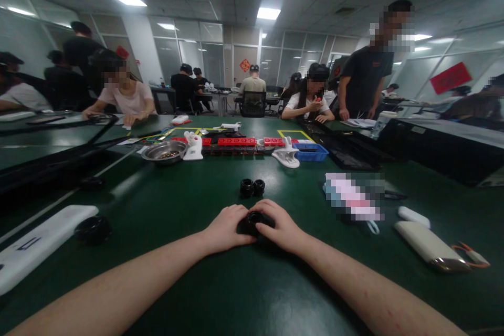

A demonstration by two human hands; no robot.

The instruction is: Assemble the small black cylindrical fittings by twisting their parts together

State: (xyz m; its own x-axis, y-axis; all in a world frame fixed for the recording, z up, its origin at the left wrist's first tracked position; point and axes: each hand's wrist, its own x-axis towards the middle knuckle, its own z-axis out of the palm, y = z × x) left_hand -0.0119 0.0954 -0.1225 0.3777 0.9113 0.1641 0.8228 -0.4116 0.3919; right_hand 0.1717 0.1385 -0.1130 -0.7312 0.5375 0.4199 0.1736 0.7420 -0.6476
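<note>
Both of my hands meet around a black round part (254,219) low over the green table (252,283). From the left, my left hand (227,228) grips its side, fingers curved over it. My right hand (280,224) wraps it from the right, the thumb across its near side. The hands cover much of the part. Just beyond them, two black ring-like parts (247,187) stand side by side. Another black round part (93,229) lies at the left, beside a white long object (47,244).
Farther back are a metal bowl (164,152), white stands (192,147), red boxes (237,142) and a blue tray (311,153). At right lie a cream power bank (427,244) and a white case (413,216). Several people sit or stand beyond.
</note>
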